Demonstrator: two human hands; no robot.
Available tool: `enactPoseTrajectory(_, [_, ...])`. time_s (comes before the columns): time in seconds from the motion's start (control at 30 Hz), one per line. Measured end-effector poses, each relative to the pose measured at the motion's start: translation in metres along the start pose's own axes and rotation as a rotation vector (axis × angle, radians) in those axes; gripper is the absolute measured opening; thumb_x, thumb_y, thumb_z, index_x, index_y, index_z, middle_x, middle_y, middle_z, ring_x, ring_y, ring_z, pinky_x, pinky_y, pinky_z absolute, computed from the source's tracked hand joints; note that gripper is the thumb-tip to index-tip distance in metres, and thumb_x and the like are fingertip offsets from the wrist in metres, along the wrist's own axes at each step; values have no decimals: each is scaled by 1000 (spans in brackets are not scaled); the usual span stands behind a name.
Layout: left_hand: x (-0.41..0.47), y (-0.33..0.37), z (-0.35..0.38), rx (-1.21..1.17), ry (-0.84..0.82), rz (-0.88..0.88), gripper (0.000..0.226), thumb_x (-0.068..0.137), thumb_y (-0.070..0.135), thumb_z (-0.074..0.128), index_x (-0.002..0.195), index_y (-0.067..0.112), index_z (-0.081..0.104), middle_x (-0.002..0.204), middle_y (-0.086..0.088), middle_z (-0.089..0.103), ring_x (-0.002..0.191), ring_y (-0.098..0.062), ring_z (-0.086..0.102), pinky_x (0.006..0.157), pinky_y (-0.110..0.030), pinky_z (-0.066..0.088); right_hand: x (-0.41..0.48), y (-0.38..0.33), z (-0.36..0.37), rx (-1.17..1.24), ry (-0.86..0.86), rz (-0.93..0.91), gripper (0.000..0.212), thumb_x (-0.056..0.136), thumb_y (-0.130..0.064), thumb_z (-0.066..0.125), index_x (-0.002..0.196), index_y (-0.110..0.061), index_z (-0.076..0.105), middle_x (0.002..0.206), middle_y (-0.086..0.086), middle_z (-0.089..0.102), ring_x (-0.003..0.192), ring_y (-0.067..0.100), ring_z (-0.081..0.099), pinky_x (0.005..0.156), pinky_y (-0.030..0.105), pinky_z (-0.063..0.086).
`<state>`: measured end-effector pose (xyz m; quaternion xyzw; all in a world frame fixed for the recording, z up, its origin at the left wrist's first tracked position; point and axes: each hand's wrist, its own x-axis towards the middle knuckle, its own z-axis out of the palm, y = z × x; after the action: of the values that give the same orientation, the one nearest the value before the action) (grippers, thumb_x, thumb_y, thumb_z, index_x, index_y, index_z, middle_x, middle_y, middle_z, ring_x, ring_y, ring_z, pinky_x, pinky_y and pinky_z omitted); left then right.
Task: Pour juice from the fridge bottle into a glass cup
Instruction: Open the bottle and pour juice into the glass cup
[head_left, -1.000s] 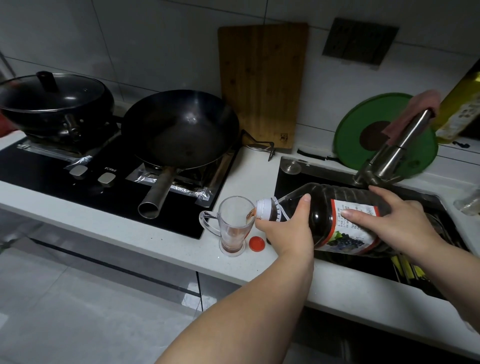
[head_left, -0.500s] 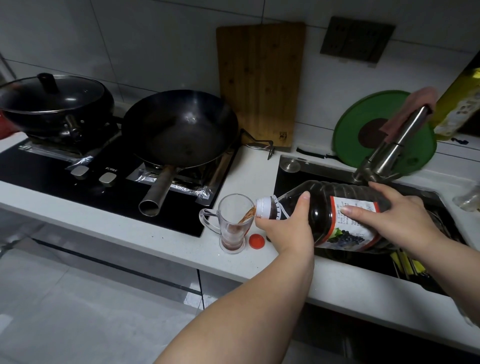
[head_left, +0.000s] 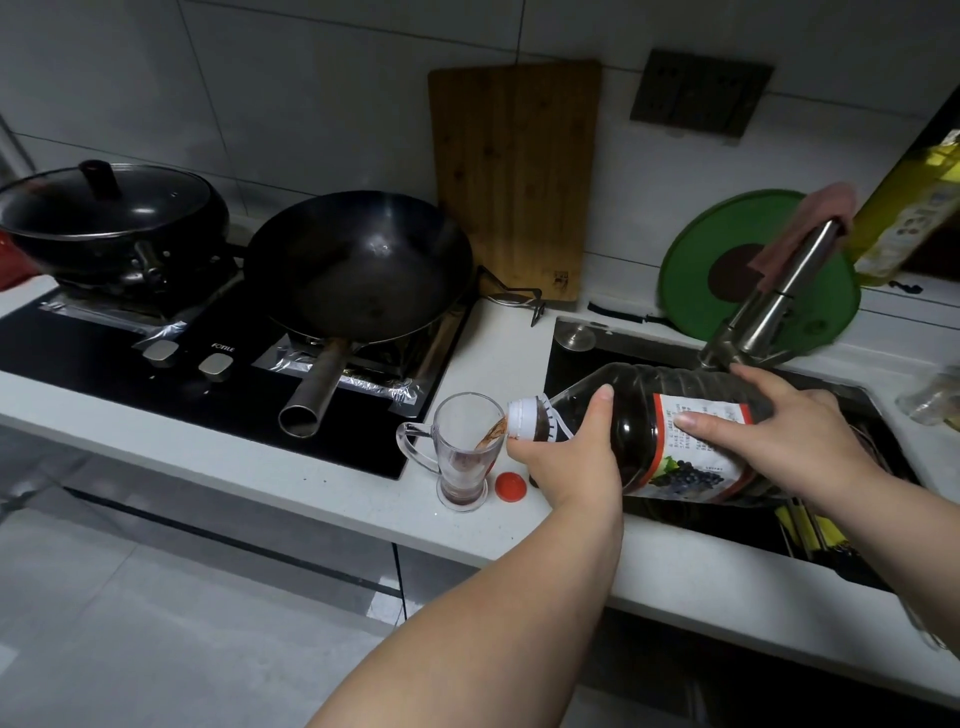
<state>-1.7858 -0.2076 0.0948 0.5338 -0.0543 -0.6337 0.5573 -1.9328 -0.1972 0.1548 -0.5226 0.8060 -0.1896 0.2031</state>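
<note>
The juice bottle (head_left: 644, 405) is tilted almost flat, with its mouth at the rim of the glass cup (head_left: 465, 452) on its left, so a thin dark stream falls inside. The left hand (head_left: 571, 457) wraps around the neck to aim. The right hand (head_left: 784, 436) clasps the labelled body, I think to carry the weight. The red cap (head_left: 510, 487) lies on the counter (head_left: 363, 499) beside the cup.

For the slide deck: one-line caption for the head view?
Left hand and right hand tilt the juice bottle, pouring into the glass cup.
</note>
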Motion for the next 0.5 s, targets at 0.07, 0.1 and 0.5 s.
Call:
enactPoseTrajectory(0.07, [-1,0,0,7,5,3,109,67,39,86,148,28,14,119,1,44,100,-17,52,78,-26,48,-1,-1,-1,4,0,-3,107,51,-75,71,146,-41,36,145,17,31,131,40,41,109,49,34])
enactPoseTrajectory(0.1, [-1,0,-1,10,8,2,108,67,40,86,148,28,15,119,0,44,101,-18,53,80,-28,50,-1,-1,-1,11,2,-4,109,48,-76,70,146,-42,37,145,17,31,130,40,42,109,48,34])
enactPoseTrajectory(0.5, [-7,5,0,47,20,20,107,71,43,82,149,23,12,123,-1,43,100,-17,46,80,-28,43,4,0,0,-12,16,-11,108,49,-78,72,145,-44,35,139,14,35,126,39,46,110,47,36])
